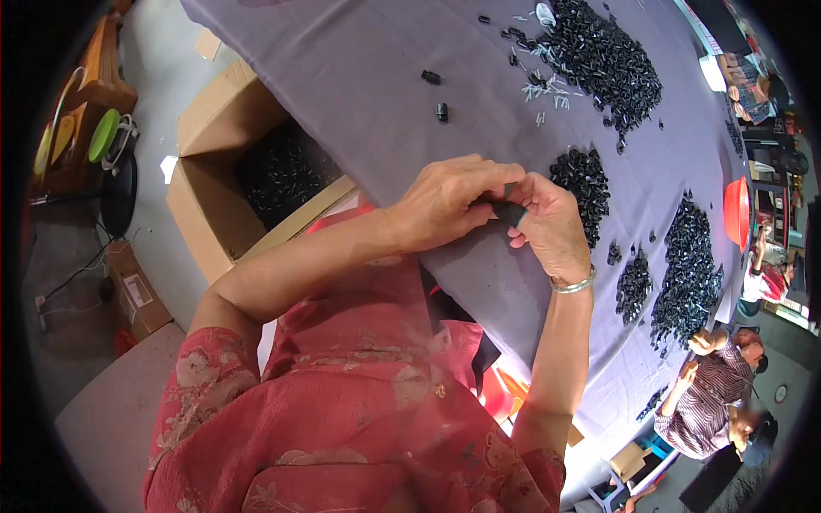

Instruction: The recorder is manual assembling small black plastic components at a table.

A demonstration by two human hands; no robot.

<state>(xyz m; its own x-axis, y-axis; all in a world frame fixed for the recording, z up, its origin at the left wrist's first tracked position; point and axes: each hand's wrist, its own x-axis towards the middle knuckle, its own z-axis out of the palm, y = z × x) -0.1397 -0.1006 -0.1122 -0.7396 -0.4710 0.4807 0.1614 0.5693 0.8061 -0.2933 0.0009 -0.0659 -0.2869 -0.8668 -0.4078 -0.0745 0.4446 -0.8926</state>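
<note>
The left hand (445,201) is bent in toward the middle, thumb and forefinger pinched on the near end of a small dark piece (511,212), which is held up over the edge of the grey desk (376,94). Its grip would best stay light and steady, the wrist quiet, so the piece cannot slip or twist. The right hand (552,224) closes on the other end with curled fingers; small, square movements from this side should serve better than force, and bringing both hands further over the cloth would catch a dropped part.

As for what is hidden, the left fingers cover much of the piece, so its shape and any join cannot be told. The right fingertips overlap behind it. Further right, the nearest black heap (590,184) is partly masked by the right hand, its single parts hard to separate by eye.
</note>
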